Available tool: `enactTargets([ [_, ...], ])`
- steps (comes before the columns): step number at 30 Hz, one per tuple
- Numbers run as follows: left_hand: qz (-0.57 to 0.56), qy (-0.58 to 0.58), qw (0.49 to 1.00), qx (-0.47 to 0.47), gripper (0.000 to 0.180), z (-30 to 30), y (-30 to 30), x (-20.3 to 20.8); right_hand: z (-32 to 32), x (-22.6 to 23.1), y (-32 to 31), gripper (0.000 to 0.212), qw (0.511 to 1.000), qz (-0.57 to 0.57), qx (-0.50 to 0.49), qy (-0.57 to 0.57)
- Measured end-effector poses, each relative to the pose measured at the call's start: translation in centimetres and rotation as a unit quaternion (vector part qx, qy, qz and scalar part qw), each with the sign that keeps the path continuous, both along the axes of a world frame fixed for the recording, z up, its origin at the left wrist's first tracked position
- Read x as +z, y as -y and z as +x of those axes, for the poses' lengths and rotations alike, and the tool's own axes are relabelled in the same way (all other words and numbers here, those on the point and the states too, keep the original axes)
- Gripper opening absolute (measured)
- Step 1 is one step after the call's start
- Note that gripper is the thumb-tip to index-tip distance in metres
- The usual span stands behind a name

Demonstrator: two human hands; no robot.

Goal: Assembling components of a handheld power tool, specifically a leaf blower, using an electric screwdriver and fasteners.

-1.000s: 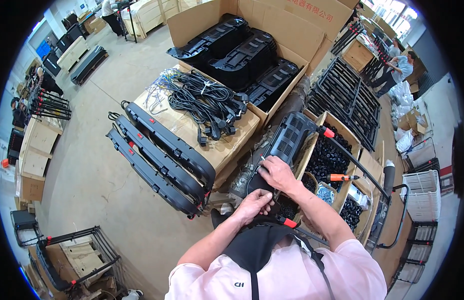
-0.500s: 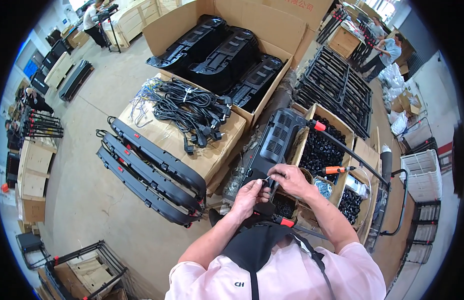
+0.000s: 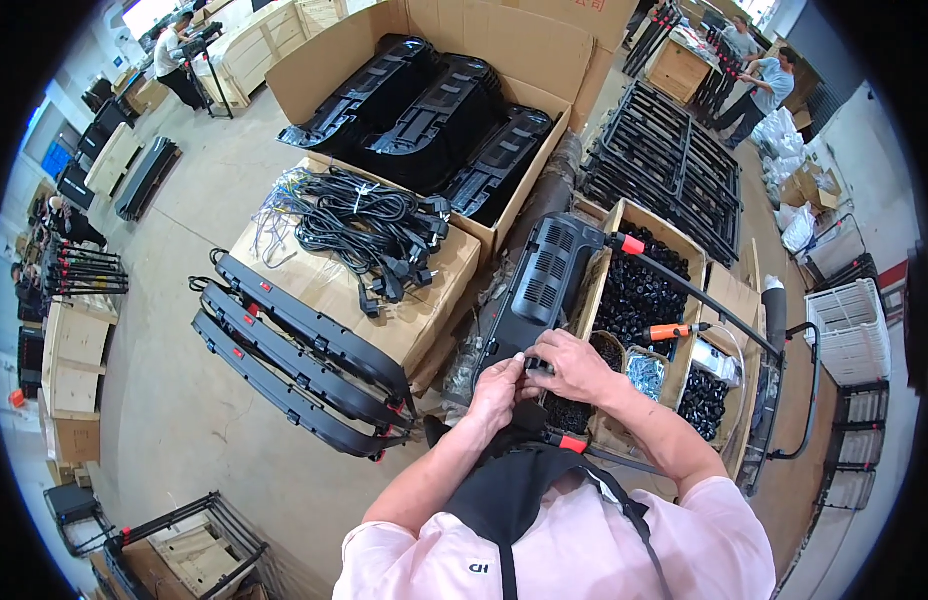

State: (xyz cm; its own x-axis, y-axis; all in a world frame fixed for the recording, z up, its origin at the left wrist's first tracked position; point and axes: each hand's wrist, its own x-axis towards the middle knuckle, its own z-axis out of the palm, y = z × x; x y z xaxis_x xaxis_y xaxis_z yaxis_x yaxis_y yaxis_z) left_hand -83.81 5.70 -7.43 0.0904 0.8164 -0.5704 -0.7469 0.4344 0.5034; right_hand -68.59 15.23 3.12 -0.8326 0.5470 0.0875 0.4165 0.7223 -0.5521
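My left hand (image 3: 497,392) and my right hand (image 3: 574,367) meet over the near end of a black vented housing (image 3: 552,272). Fingers of both are pinched together around something small and dark, too small to name. The housing lies lengthwise in front of me, between a carton and a parts bin. From its far end a black tube frame (image 3: 684,285) with red joints runs to the right and back toward me. Near my right wrist sits a small box of silvery screws (image 3: 645,373).
A wooden bin of black knobs (image 3: 639,300), an orange power driver (image 3: 674,331) and black small parts (image 3: 702,405) lie right. Left, a carton (image 3: 439,325) carries bundled power cords (image 3: 369,230); long black covers (image 3: 294,345) lean beside it. Moulded black shells (image 3: 434,120) fill a large box beyond.
My hands have drawn closer together, the right one now curled nearer the left fingertips. The thin light piece between them no longer shows. The view has shifted slightly.
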Motion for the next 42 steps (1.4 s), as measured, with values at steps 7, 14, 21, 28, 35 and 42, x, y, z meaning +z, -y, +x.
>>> enactTargets([
  [7,0.024,-0.006,1.0,-0.006,0.042,0.4,-0.5,2.3,0.0,-2.0,-5.6,0.029,0.995,0.063,-0.044,-0.06],
  [14,0.032,-0.007,0.996,-0.082,0.041,0.9,2.7,2.4,-2.9,-5.7,-16.5,0.027,0.977,0.137,-0.129,-0.103],
  [21,0.004,-0.017,0.998,-0.06,0.039,0.5,4.7,2.7,-3.8,-8.1,-20.0,0.027,0.982,0.165,-0.084,-0.029],
  [28,-0.006,-0.036,0.998,-0.044,0.041,1.1,5.1,3.2,-4.4,-8.4,-19.9,0.026,0.982,0.161,-0.101,-0.008],
  [35,-0.015,-0.054,0.995,-0.079,0.04,3.2,4.5,3.4,-4.7,-8.2,-19.4,0.031,0.979,0.153,-0.132,0.013],
  [42,-0.023,-0.066,0.99,-0.124,0.042,5.3,4.4,2.4,-4.5,-8.6,-20.3,0.03,0.982,0.106,-0.154,0.0],
])
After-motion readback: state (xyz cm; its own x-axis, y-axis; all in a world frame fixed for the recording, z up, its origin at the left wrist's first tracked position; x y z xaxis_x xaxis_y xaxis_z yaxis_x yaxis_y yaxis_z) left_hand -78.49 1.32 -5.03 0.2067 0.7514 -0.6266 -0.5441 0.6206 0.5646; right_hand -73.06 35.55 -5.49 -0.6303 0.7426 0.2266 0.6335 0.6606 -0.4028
